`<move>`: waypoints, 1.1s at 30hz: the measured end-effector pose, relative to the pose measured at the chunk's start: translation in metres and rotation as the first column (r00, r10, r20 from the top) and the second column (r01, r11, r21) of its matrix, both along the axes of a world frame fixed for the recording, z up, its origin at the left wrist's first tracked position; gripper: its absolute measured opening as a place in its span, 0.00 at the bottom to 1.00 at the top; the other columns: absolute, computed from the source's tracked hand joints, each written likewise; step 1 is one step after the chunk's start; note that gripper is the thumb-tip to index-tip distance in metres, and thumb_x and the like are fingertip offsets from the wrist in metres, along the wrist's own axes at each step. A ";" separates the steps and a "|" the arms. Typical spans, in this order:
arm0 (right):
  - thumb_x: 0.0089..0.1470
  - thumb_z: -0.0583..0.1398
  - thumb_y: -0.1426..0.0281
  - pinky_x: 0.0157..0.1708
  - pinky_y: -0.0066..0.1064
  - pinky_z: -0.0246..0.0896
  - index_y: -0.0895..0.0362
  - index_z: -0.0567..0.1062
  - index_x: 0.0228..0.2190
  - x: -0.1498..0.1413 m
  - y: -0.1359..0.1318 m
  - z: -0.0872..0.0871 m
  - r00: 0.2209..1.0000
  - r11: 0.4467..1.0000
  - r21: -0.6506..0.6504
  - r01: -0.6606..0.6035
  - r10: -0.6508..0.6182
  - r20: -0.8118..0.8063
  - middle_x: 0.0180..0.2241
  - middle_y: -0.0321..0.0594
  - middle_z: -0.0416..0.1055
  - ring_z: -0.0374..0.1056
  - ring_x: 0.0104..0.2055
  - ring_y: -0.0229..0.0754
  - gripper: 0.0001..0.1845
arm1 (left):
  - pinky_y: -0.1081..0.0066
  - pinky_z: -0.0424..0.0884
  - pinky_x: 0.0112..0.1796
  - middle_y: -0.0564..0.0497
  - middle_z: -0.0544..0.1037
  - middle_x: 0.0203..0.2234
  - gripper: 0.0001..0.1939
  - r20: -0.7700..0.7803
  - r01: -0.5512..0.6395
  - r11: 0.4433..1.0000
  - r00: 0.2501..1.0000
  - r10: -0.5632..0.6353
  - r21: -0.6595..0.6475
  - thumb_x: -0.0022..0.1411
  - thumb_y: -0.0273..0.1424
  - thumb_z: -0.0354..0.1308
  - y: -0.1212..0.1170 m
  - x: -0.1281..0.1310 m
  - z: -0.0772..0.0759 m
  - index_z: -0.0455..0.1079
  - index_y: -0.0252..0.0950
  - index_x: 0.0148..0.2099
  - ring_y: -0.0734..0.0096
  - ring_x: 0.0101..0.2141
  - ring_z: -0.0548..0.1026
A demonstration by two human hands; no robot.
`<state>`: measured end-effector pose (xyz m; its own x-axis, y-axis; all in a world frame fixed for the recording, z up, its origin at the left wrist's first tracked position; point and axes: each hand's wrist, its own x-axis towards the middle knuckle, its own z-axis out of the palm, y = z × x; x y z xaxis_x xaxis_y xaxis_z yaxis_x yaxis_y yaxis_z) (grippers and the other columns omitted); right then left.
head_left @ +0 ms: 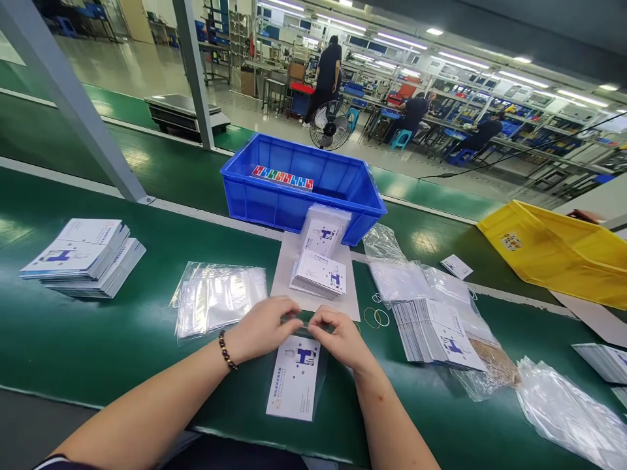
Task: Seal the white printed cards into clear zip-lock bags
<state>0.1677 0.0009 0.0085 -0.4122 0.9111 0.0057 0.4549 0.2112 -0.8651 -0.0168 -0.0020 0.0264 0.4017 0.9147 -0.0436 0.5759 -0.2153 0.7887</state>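
A white printed booklet point(292, 388) with a purple picture lies inside a see-through plastic bag point(320, 375) on the green table in front of me. My left hand point(264, 326) and my right hand point(341, 339) both pinch the bag's upper edge, their fingertips almost meeting. Just left of them is a pile of flat plastic bags point(223, 297). Beyond my hands, bagged booklets point(319, 273) are stacked on a pale cardboard sheet point(281, 277). A taller pile of booklets point(78, 251) stands at far left, and another booklet stack point(435, 334) sits to the right.
A blue bin point(304, 205) stands behind the cardboard, with a yellow bin point(553, 251) at far right. Rubber bands point(381, 318) and loose plastic bags point(568, 411) lie on the right. A slanted metal post point(83, 98) rises at left. People and a fan point(330, 125) are farther back.
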 end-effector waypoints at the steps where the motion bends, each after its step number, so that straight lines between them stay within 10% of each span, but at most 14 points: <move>1: 0.43 0.58 0.74 0.29 0.28 0.55 0.57 0.71 0.23 0.001 0.000 -0.001 0.999 0.999 0.031 0.036 -0.036 -0.007 0.24 0.35 0.64 0.61 0.28 0.37 0.02 | 0.70 0.64 0.32 0.48 0.74 0.30 0.11 -0.101 -0.040 0.998 0.994 0.045 0.044 0.58 0.33 0.46 0.002 -0.008 0.004 0.69 0.35 0.33 0.67 0.32 0.70; 6: 0.44 0.57 0.71 0.29 0.29 0.57 0.57 0.73 0.25 0.003 0.003 -0.006 0.970 0.967 0.082 0.240 -0.235 -0.057 0.23 0.35 0.64 0.59 0.26 0.37 0.04 | 0.69 0.58 0.24 0.44 0.74 0.24 0.15 -0.633 -0.189 0.981 0.765 0.118 -0.046 0.54 0.40 0.48 0.017 -0.063 0.001 0.66 0.34 0.25 0.60 0.26 0.70; 10: 0.46 0.57 0.70 0.26 0.28 0.56 0.57 0.72 0.22 -0.002 0.002 -0.007 0.971 0.970 0.080 0.231 -0.225 -0.081 0.21 0.35 0.64 0.58 0.24 0.36 0.06 | 0.71 0.55 0.23 0.45 0.74 0.25 0.09 -0.642 -0.160 0.978 0.766 0.039 -0.131 0.52 0.32 0.47 0.018 -0.085 -0.010 0.64 0.35 0.24 0.62 0.26 0.70; 18: 0.49 0.56 0.68 0.26 0.28 0.62 0.58 0.73 0.37 -0.026 -0.012 -0.016 0.984 0.985 0.126 0.119 -0.099 -0.150 0.28 0.39 0.71 0.65 0.25 0.37 0.13 | 0.73 0.53 0.23 0.50 0.70 0.19 0.09 -0.411 -0.040 0.998 0.912 0.020 -0.041 0.52 0.31 0.47 -0.004 -0.025 0.005 0.61 0.36 0.22 0.68 0.23 0.67; 22: 0.53 0.50 0.72 0.29 0.30 0.63 0.60 0.73 0.40 -0.026 -0.014 -0.026 0.991 0.926 0.356 0.124 -0.132 -0.003 0.26 0.41 0.70 0.66 0.27 0.39 0.15 | 0.74 0.56 0.23 0.53 0.69 0.19 0.10 -0.092 -0.060 0.994 0.994 0.052 -0.088 0.52 0.35 0.49 -0.004 0.005 0.003 0.61 0.36 0.23 0.71 0.22 0.66; 28: 0.54 0.48 0.74 0.27 0.30 0.62 0.58 0.71 0.43 -0.020 -0.011 -0.024 0.977 0.846 0.528 0.071 -0.166 0.135 0.26 0.42 0.69 0.65 0.27 0.40 0.18 | 0.76 0.56 0.18 0.56 0.63 0.13 0.15 0.339 -0.157 0.887 0.884 0.323 -0.435 0.53 0.39 0.47 0.007 0.024 -0.020 0.60 0.35 0.19 0.76 0.16 0.61; 33: 0.50 0.54 0.72 0.25 0.27 0.58 0.56 0.73 0.30 -0.021 -0.012 -0.014 0.986 0.912 0.383 0.143 -0.164 0.022 0.24 0.37 0.67 0.61 0.25 0.36 0.08 | 0.76 0.56 0.20 0.57 0.62 0.13 0.14 0.438 -0.165 0.912 0.836 0.331 -0.375 0.50 0.37 0.52 0.005 0.027 -0.030 0.61 0.34 0.18 0.79 0.17 0.59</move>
